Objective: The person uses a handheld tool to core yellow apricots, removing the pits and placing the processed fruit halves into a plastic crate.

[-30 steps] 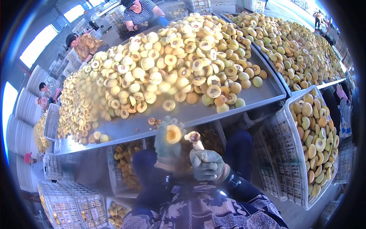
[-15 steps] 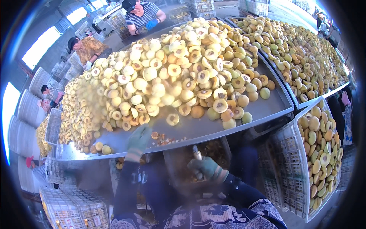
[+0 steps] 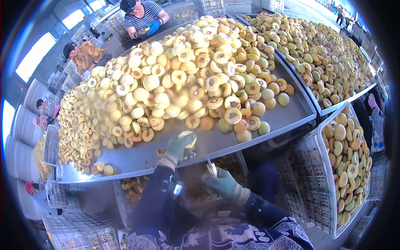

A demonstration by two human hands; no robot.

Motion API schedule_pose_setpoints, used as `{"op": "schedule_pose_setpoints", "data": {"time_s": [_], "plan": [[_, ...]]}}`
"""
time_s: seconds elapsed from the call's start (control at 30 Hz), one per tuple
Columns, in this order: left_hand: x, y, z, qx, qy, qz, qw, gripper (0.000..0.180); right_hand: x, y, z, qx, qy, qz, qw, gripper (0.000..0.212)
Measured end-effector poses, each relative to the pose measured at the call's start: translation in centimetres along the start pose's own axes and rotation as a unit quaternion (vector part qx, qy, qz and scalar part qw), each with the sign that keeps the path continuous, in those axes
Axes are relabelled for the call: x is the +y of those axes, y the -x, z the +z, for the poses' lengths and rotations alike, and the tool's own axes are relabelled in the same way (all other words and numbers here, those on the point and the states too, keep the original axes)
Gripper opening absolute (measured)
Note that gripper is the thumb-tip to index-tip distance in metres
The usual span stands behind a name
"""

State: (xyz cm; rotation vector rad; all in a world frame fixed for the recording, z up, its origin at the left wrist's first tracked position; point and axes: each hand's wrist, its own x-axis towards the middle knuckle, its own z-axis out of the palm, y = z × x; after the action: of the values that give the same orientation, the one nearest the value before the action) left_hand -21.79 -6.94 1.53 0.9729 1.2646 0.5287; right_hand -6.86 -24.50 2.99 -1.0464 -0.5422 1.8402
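Observation:
My left hand, in a grey-green glove, is closed round a yellow peach half over the front of a metal table. Just past it rises a large heap of peach halves, many with a brown pit or hollow showing. My right hand, gloved alike, grips a small pitting knife with a pale handle and a thin metal tip pointing up at the table's edge. Small pit scraps lie by my left hand.
Below the table edge stands a crate of dark scraps, with a crate of peaches to its left. A tilted crate full of peach halves is at right. Another heaped table adjoins. Several co-workers, including one in stripes, stand beyond.
My left hand has risen from the table near the heap and moved right, now with a peach half in it. The right hand still grips the knife, slightly turned. The view has shifted a little.

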Motion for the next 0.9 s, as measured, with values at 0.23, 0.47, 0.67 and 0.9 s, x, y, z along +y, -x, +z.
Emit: {"op": "schedule_pose_setpoints", "data": {"time_s": [0.23, 0.47, 0.67, 0.9], "plan": [[-0.3, 8.5, 5.0, -0.092, 0.298, 0.147, 0.939, 0.043, -1.4, 1.3, 1.9, 0.001, 0.009, 0.033, 0.999, 0.022], [-1.8, 10.8, 7.1, -0.101, 0.386, 0.137, 0.907, 0.042, -1.5, 3.9, 3.1, 0.087, 0.151, -0.126, 0.976, 0.036], [-2.0, 13.0, 8.5, -0.076, 0.324, 0.206, 0.92, 0.039, -1.5, 4.8, 2.8, 0.108, 0.275, -0.181, 0.938, 0.029], [-2.2, 14.1, 8.9, -0.046, 0.298, 0.217, 0.928, 0.036, 1.2, 4.0, 1.4, 0.044, 0.318, -0.332, 0.887, 0.027]]}}
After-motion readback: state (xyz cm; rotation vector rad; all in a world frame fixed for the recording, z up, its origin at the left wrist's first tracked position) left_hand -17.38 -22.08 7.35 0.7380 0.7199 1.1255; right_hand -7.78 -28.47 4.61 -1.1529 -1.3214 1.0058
